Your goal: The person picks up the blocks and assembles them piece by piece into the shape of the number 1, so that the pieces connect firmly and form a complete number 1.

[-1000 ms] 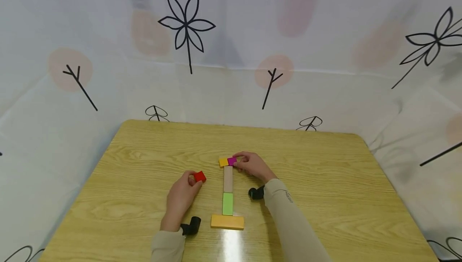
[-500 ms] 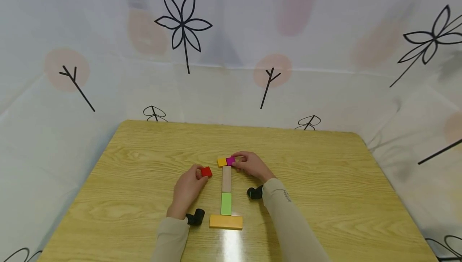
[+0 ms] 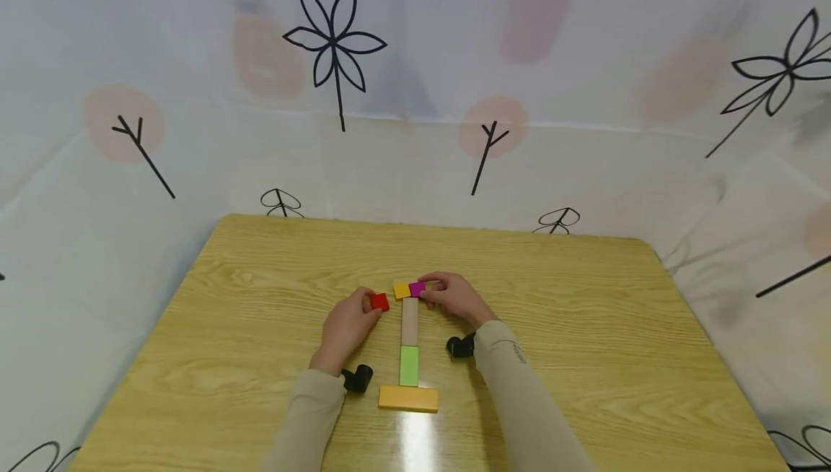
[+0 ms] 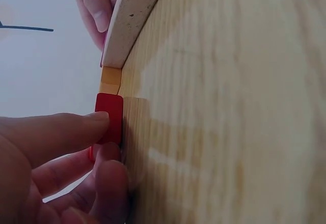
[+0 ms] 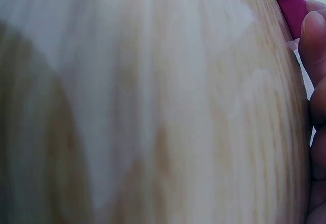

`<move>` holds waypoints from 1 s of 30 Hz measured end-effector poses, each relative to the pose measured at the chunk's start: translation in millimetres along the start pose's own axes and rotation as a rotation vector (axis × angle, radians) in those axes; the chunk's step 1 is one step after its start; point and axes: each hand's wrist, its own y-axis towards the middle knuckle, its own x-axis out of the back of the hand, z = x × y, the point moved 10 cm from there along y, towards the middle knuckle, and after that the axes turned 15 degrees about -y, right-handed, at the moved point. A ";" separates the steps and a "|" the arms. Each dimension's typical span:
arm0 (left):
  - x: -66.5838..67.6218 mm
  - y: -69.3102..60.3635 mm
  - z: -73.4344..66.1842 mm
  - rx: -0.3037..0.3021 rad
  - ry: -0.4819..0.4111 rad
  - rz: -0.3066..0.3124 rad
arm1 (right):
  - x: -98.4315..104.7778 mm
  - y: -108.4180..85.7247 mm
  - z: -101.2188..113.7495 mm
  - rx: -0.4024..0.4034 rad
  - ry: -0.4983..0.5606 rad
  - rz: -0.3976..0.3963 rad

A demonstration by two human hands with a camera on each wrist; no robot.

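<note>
My left hand (image 3: 345, 328) pinches a small red block (image 3: 379, 302) between thumb and fingers, just left of an orange-yellow block (image 3: 402, 291). In the left wrist view the red block (image 4: 113, 113) is close to the table surface. My right hand (image 3: 458, 299) pinches a magenta block (image 3: 417, 289), which sits against the right side of the orange-yellow block. Both of these lie at the far end of a pale wooden block (image 3: 410, 322). Below that come a light green block (image 3: 409, 366) and a wide orange block (image 3: 408, 398) laid crosswise.
The blocks form a line down the middle of the wooden table (image 3: 571, 299). A white patterned cloth (image 3: 415, 169) hangs behind and at the sides. Black wrist cameras, left (image 3: 358, 379) and right (image 3: 461, 346), stick out near the block line.
My left hand has carried the red block forward and to the right, closer to the orange-yellow block. The right hand stays at the magenta block.
</note>
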 end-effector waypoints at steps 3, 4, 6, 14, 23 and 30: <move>-0.4 2.4 0.0 0.005 -0.001 0.003 | -0.2 1.1 0.0 0.008 -0.001 0.002; -0.5 3.2 0.0 0.006 -0.001 0.005 | -0.5 1.4 0.1 0.009 -0.003 0.003; -0.9 4.8 -0.2 0.009 -0.010 0.010 | -0.7 1.9 0.2 0.010 -0.008 0.004; -4.0 10.9 2.5 0.032 -0.064 0.053 | -3.7 2.7 0.0 -0.012 -0.016 0.017; -8.6 14.5 2.2 0.052 -0.102 0.066 | -2.7 2.3 -3.4 -0.031 -0.018 0.012; -9.7 17.6 -5.1 0.020 -0.081 0.070 | 1.3 4.7 -2.7 -0.039 -0.029 0.016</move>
